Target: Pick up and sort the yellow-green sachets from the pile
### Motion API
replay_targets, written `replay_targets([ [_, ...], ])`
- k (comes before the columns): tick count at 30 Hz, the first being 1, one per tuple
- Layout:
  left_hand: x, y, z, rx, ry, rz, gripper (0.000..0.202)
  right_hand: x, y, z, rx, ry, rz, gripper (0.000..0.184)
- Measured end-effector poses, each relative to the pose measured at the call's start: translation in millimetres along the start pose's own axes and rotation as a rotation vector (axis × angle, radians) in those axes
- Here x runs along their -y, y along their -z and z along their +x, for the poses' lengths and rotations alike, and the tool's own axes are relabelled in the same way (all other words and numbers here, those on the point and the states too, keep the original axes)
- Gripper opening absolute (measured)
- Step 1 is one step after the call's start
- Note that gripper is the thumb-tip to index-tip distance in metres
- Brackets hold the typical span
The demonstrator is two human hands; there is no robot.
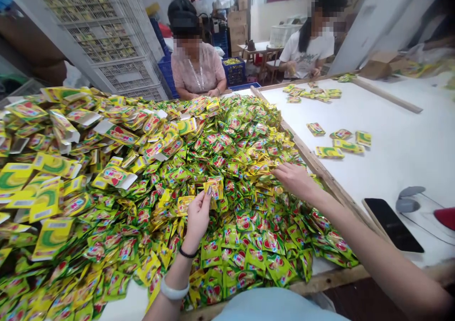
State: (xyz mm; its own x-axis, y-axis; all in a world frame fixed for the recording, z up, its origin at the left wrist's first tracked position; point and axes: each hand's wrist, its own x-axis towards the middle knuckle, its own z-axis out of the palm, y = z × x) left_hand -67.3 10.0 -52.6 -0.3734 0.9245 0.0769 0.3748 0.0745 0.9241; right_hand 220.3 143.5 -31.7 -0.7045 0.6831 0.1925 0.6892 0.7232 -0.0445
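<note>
A huge heap of small yellow-green sachets (pixel 170 169) with red printing covers the table in front of me. My left hand (pixel 197 217) is raised over the heap, its fingers pinched on one sachet (pixel 214 188) held upright; a black band and a white bracelet sit on that wrist. My right hand (pixel 293 179) reaches forward and lies on the heap near its right edge, fingers curled down into the sachets. What those fingers hold is hidden.
Folded yellow cartons (pixel 53 164) pile up on the left. A wooden rail (pixel 320 169) bounds the heap; beyond it a white table (pixel 401 141) bears loose sachets (pixel 337 141) and a black phone (pixel 393 224). Two people (pixel 195 60) sit across. White crates (pixel 106 32) stand behind.
</note>
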Motion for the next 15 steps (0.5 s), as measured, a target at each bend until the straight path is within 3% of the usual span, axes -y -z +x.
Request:
replay_targets([
  [2, -9.5, -6.7, -3.6, 0.057, 0.034, -0.125, 0.032, 15.6, 23.7, -3.6, -0.054, -0.01, 0.195, 0.022],
  [4, -19.7, -13.7, -4.8, 0.189, 0.115, -0.282, 0.032, 32.7, 45.8, -5.5, -0.017, 0.033, 0.473, 0.022],
  [7, -33.2, -20.5, -3.5, 0.46, 0.219, -0.321, 0.041, 53.3, 66.9, -4.9, 0.264, 0.226, 0.691, 0.02],
  [10, -41.6, -20.7, -2.7, 0.73, 0.25, -0.21, 0.041, 65.4, 72.4, 0.3, 0.458, 0.367, 0.627, 0.017],
  [13, -46.9, -17.6, -5.2, 0.962, 0.244, -0.12, 0.043, 72.1, 71.2, 9.5, 0.493, 0.368, 0.486, 0.018],
  [15, -50.5, -15.0, -7.6, 1.043, 0.164, -0.035, 0.04, 74.0, 69.5, 14.7, 0.494, 0.35, 0.437, 0.018],
])
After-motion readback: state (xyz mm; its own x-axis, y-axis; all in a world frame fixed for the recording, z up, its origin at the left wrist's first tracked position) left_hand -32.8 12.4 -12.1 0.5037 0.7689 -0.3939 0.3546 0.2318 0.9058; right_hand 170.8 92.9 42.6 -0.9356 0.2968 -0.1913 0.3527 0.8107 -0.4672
